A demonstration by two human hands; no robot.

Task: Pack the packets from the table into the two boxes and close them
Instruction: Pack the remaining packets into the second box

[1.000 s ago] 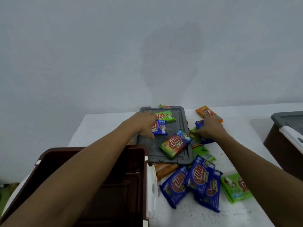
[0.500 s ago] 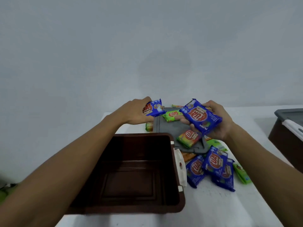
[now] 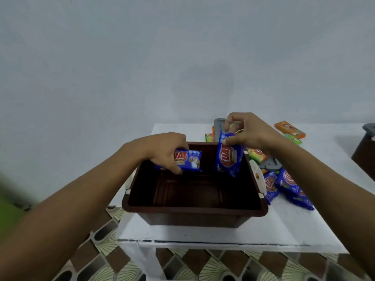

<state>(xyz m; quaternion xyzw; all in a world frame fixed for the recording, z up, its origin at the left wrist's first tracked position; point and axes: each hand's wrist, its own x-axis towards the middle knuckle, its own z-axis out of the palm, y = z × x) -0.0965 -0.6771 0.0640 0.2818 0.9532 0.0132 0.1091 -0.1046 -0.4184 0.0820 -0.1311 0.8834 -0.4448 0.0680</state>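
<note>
Both grips have swung back from the packet pile and now hang over the open brown box (image 3: 192, 209), each carrying a packet lifted off the counter (image 3: 203, 234) a second ago. The box stands by the counter's near edge, its floor bare.

The left grip (image 3: 162, 151) is curled round a blue packet (image 3: 189, 160), held flat just inside the far-left part of the box mouth. The right grip (image 3: 249, 130) pinches a second blue packet (image 3: 228, 159) by its top edge. This one hangs upright at the far-right part of the mouth, its lower end already below the rim.

Packing looks barely begun, so placement matters. Both packets are best lowered almost to the floor before release and laid flat, side by side against one wall, leaving clean rows for those to come. The hanging packet probably needs tipping flat first; dropped on edge it may lean and waste room. It also wants keeping off the white latch (image 3: 258, 177) on the right wall.

More loose blue packets (image 3: 288, 185) lie just beside that wall. Behind them a grey lid (image 3: 269, 164) carries a multicoloured packet (image 3: 256, 154). An orange packet (image 3: 290, 129) rests near the far edge toward the right corner, and the second box (image 3: 365, 151) is cut off by the frame at the right.
</note>
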